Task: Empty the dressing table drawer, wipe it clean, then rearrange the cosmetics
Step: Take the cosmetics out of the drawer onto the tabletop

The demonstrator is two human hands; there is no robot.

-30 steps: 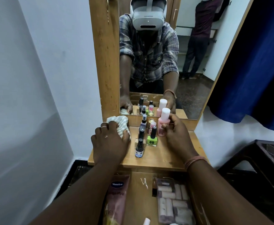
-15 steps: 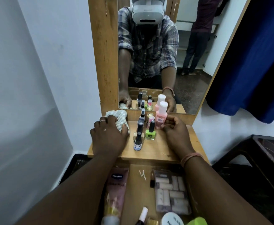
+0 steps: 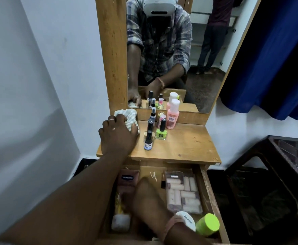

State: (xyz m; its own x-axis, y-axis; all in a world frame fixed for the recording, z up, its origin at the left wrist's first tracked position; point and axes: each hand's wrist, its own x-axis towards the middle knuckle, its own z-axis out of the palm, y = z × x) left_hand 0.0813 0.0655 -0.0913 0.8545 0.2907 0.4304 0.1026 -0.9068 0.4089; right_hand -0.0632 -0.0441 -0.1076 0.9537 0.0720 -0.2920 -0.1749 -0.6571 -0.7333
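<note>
White wall (image 3: 47, 68) at left. Wood-framed mirror (image 3: 197, 50) stands upright at centre; its glass shows a second person (image 3: 213, 32) in dark clothes standing, turned away. Blue curtain (image 3: 277, 59) hangs at right. Dark wooden furniture (image 3: 277, 174) sits lower right, beside the drawer unit.

Your arms are bare to the edge of the view, no sleeves showing. Your left hand (image 3: 117, 137) wears a thin metal ring on one finger. Your right hand (image 3: 149, 198) has a band of pinkish-orange thread around its wrist.
</note>
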